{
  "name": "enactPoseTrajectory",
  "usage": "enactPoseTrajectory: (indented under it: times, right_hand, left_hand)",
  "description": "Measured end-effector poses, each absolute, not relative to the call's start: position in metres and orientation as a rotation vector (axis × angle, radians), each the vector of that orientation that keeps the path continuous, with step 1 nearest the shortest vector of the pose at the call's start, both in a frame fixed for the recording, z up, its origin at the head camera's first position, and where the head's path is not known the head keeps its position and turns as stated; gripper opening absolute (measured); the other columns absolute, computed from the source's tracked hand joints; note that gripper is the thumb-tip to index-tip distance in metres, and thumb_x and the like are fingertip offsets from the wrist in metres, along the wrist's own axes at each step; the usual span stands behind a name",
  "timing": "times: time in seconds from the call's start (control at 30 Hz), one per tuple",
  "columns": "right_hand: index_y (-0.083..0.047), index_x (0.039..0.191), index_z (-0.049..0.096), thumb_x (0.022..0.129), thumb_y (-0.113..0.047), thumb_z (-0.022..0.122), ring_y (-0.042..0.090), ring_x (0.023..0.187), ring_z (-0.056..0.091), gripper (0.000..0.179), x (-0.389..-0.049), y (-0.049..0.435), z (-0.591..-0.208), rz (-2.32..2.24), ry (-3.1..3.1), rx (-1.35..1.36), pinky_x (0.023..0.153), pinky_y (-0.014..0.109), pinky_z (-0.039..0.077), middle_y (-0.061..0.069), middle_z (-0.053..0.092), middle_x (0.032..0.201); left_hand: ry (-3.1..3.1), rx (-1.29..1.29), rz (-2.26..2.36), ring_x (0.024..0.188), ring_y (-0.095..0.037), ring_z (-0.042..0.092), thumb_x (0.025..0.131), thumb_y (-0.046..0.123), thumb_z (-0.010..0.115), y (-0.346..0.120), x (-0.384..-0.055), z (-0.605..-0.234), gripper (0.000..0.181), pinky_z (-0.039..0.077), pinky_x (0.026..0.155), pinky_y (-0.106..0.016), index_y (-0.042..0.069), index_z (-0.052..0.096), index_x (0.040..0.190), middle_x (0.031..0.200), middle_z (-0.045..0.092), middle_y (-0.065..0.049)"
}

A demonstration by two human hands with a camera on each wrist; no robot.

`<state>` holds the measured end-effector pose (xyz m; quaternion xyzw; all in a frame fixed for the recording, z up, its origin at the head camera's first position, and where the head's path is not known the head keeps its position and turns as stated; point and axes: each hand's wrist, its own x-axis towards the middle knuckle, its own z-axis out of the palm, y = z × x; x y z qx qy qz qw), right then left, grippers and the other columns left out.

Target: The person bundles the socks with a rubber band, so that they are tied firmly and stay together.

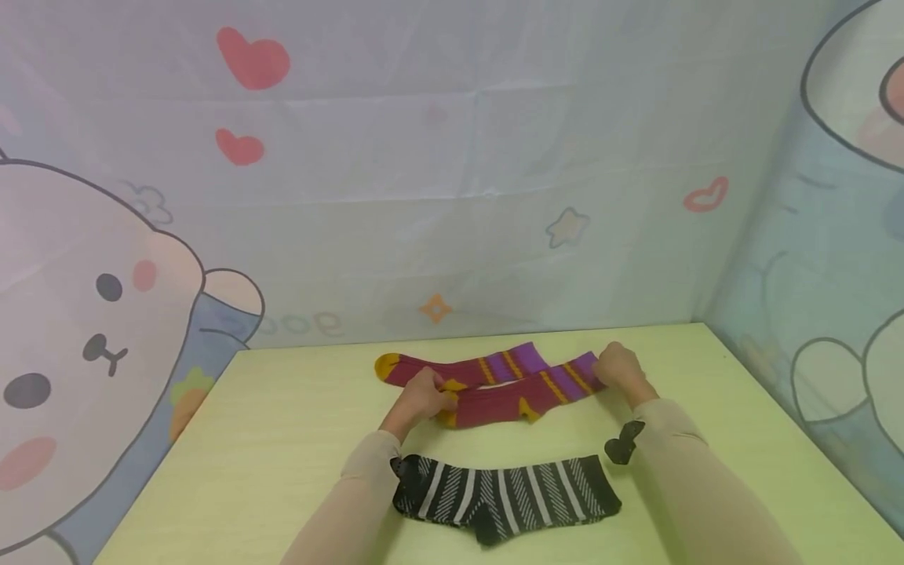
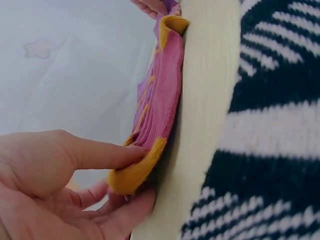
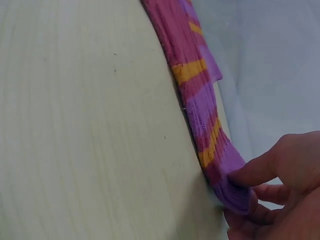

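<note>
A maroon sock with purple and mustard stripes stretches between both hands. My left hand pinches its mustard toe between thumb and fingers. At the other end, my right hand pinches the purple cuff. Just behind lies a matching sock, its toe pointing left and partly overlapped by the nearer one. Closer to me, a black sock with white patterned bands lies flat between my forearms; it also fills the right side of the left wrist view.
The pale wood-look table carries all the socks. A fabric backdrop printed with hearts and cartoon animals rises along its back edge and sides. Small black devices are strapped at the wrists.
</note>
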<state>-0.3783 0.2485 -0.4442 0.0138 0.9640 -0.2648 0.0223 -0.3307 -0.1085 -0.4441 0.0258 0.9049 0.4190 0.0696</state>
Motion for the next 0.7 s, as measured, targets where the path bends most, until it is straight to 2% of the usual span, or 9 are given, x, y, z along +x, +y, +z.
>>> enactPoseTrajectory:
  times: [0.07,0.13,0.2,0.23,0.37,0.47,0.6,0.7]
  right_hand:
    - [0.008,0.073,0.053,0.079,0.0,0.047,0.028,0.068,0.053,0.012,-0.379,0.25,-0.447,-0.857,3.018,0.006,0.07,0.044,0.049,0.017,0.056,0.075]
    - [0.016,0.091,0.059,0.081,0.002,0.046,0.037,0.085,0.06,0.022,-0.379,0.251,-0.448,-0.977,2.987,-0.015,0.08,0.045,0.051,0.027,0.062,0.094]
    - [0.02,0.114,0.056,0.084,0.004,0.047,0.045,0.107,0.056,0.035,-0.378,0.252,-0.45,-1.147,2.913,-0.005,0.09,0.049,0.049,0.034,0.057,0.118]
    - [0.02,0.122,0.052,0.086,0.005,0.047,0.046,0.112,0.054,0.04,-0.377,0.253,-0.449,-1.224,2.867,-0.005,0.092,0.049,0.049,0.036,0.052,0.125]
    - [0.016,0.126,0.057,0.088,0.009,0.05,0.034,0.102,0.055,0.04,-0.373,0.253,-0.448,-1.49,2.691,0.017,0.079,0.035,0.051,0.035,0.049,0.13]
    - [0.015,0.128,0.058,0.09,0.01,0.051,0.031,0.107,0.053,0.039,-0.37,0.254,-0.448,-1.597,2.603,0.014,0.076,0.027,0.05,0.036,0.045,0.139]
    - [0.014,0.135,0.052,0.092,0.011,0.052,0.036,0.121,0.049,0.043,-0.364,0.256,-0.447,-1.682,2.511,0.017,0.08,0.025,0.052,0.036,0.036,0.147]
    - [0.012,0.139,0.048,0.093,0.011,0.052,0.036,0.121,0.049,0.046,-0.358,0.257,-0.445,-1.717,2.47,0.021,0.081,0.026,0.053,0.037,0.035,0.148]
  left_hand:
    - [2.708,0.077,1.314,0.085,-0.026,0.053,0.083,0.006,0.08,-0.11,-0.33,-0.444,0.034,0.049,0.075,-0.035,-0.001,0.053,0.104,0.095,0.055,-0.011]
    - [2.685,0.091,1.368,0.084,-0.026,0.053,0.084,0.003,0.078,-0.112,-0.331,-0.445,0.031,0.048,0.075,-0.035,-0.002,0.054,0.104,0.095,0.055,-0.012]
    - [2.655,0.103,1.43,0.085,-0.026,0.053,0.086,0.0,0.075,-0.113,-0.331,-0.447,0.027,0.048,0.075,-0.035,-0.002,0.055,0.105,0.097,0.055,-0.013]
    - [2.641,0.106,1.462,0.086,-0.026,0.054,0.087,-0.001,0.073,-0.115,-0.332,-0.448,0.025,0.049,0.075,-0.035,-0.002,0.056,0.105,0.099,0.056,-0.013]
    - [2.551,0.116,1.588,0.097,-0.028,0.059,0.091,-0.003,0.068,-0.12,-0.332,-0.448,0.022,0.053,0.083,-0.038,-0.004,0.064,0.113,0.115,0.061,-0.017]
    - [2.448,0.127,1.667,0.113,-0.033,0.058,0.092,-0.002,0.067,-0.126,-0.329,-0.446,0.027,0.051,0.093,-0.044,-0.004,0.068,0.119,0.125,0.062,-0.018]
    - [2.348,0.127,1.72,0.129,-0.04,0.048,0.092,-0.002,0.067,-0.133,-0.325,-0.443,0.03,0.046,0.101,-0.048,-0.002,0.068,0.122,0.133,0.058,-0.02]
    - [2.324,0.113,1.728,0.131,-0.04,0.047,0.091,-0.003,0.068,-0.136,-0.321,-0.44,0.03,0.046,0.101,-0.048,-0.003,0.069,0.121,0.134,0.058,-0.021]
